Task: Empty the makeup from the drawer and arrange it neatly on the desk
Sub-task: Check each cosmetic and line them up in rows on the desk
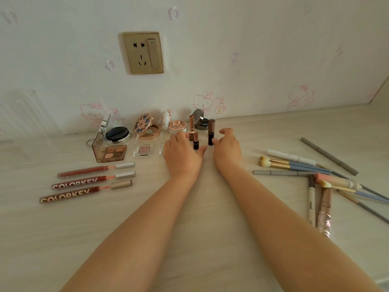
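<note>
While both forearms are reaching across the counter [200, 239], the left hand [182, 152] and right hand [227, 148] are flanking four upright lipsticks [196, 141] below the wall socket [143, 52]. Left fingers are lying relaxed, thumb nearing the short tube; right fingers [216, 142] are lightly touching the dark tube [211, 139], whether pinching is unclear. Judgement: tubes are light, rigid, top-heavy, tipping easily; grip mid-barrel.
</note>
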